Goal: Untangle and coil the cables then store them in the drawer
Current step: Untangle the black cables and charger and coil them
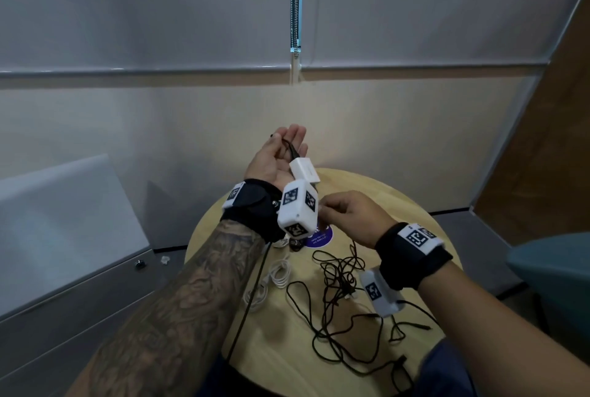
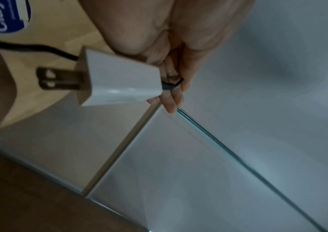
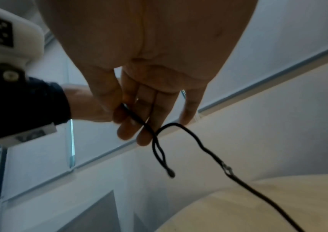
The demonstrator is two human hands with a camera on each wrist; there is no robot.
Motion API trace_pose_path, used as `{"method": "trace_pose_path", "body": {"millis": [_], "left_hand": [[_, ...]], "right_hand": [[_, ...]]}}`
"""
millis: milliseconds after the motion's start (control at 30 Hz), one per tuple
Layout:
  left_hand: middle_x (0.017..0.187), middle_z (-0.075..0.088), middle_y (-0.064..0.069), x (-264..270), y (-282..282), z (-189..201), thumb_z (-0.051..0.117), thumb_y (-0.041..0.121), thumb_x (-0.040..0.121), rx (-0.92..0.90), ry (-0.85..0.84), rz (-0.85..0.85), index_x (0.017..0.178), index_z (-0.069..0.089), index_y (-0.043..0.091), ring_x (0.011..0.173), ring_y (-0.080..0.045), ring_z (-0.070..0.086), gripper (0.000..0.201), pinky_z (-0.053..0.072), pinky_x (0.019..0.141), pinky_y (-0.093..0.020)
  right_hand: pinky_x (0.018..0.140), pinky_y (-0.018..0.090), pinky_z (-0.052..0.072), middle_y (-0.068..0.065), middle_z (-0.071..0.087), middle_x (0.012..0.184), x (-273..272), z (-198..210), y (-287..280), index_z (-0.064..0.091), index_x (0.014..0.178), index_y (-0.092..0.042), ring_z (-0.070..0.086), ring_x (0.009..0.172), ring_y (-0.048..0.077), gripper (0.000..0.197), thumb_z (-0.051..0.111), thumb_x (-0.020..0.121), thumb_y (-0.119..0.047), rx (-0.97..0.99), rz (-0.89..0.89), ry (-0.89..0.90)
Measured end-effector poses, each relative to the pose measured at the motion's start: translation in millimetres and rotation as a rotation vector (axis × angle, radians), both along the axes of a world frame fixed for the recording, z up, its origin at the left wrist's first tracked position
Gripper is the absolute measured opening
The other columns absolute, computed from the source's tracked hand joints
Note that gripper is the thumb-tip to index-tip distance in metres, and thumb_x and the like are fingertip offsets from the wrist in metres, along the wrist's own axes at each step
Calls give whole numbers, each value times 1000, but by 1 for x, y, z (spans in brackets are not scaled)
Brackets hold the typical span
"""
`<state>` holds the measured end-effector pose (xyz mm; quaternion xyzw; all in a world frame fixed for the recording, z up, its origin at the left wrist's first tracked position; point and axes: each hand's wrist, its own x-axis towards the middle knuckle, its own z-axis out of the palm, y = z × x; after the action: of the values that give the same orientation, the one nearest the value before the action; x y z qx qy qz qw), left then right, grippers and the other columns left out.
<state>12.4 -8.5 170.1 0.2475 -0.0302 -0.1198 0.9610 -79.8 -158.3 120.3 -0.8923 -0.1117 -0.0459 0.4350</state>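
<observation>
Left hand [image 1: 277, 154] lies open, palm up, a white charger [image 1: 304, 173] resting on it. Right hand [image 1: 348, 216] fingers pinch the black cable [image 3: 208, 150] above the bench [image 1: 287, 333].

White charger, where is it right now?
Head view: the charger lies against the raised left hand, above the table's far edge. Its black cable crosses the palm; the right hand is below it, to the right.

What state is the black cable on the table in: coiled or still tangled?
Tangled: the black cable sprawls in loose crossing loops over the table.

A glossy white plastic charger block [image 2: 119, 78] with dull metal prongs [image 2: 57, 80], above a matt pale round wooden desk [image 1: 287, 326] strewn with matt black cords [image 1: 335, 281].
</observation>
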Motion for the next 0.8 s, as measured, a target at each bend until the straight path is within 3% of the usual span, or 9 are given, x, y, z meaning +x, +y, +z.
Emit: {"method": "trace_pose_path", "body": {"millis": [67,133,200,267,400,500,633,700,800], "left_hand": [[99,68,-10,0,-3,5,33,15,104,-1,-14,11,99,54,9,96,-22,66,22,45,99,-38],[100,68,-9,1,-7,4,36,14,103,38,-54,22,98,55,10,95,-21,67,20,46,98,-37],[94,71,-7,4,-8,-4,39,13,102,122,-114,56,99,57,11,88,-19,71,18,51,89,-33],[87,73,-7,6,-6,-14,41,10,102,235,-173,88,99,58,9,82,-19,72,18,55,80,-29],[85,70,-15,2,-1,-31,45,3,100,622,-405,151,104,62,-4,74,-20,71,19,56,72,-27],[78,66,-10,-6,1,-41,48,3,98,965,-656,83,101,65,-3,66,-14,66,18,54,69,-23],[67,53,4,-5,10,-53,57,31,95,1473,-982,22,82,58,13,60,-11,46,22,41,60,-27],[65,49,4,4,24,-53,57,35,94,1597,-986,100,80,54,13,58,-12,42,26,37,57,-28],[64,48,2,16,44,-54,55,38,95,1668,-929,125,81,55,10,57,-14,42,31,37,58,-29]], "right_hand": [[79,36,52,2,73,76,-2,-3,-2,65,86,-14,66,72,14,20,55,101,-24,45,-7,11],[67,37,51,8,64,69,-3,-5,-4,61,89,-8,60,61,17,19,53,101,-20,103,-24,6],[55,34,51,5,56,68,-5,-3,-6,63,94,-12,52,58,13,13,55,100,-21,64,-42,-18],[54,23,49,-6,60,71,-6,0,-11,68,94,-18,51,58,5,10,59,98,-22,7,-75,-77],[78,29,51,-8,73,85,-1,12,-28,75,92,-25,66,84,12,7,69,92,-28,-52,-172,-168],[70,31,49,-7,71,75,4,25,-33,76,87,-25,63,72,13,7,73,88,-31,-144,-195,-189],[61,29,46,-6,64,69,9,43,-39,68,81,-26,58,63,12,15,75,83,-39,-324,-248,-187],[60,28,44,-8,61,70,11,49,-49,67,85,-28,57,66,12,20,73,83,-47,-412,-287,-142],[62,32,44,-7,57,67,10,51,-60,64,89,-28,53,63,12,21,74,83,-45,-362,-263,-127]]}}
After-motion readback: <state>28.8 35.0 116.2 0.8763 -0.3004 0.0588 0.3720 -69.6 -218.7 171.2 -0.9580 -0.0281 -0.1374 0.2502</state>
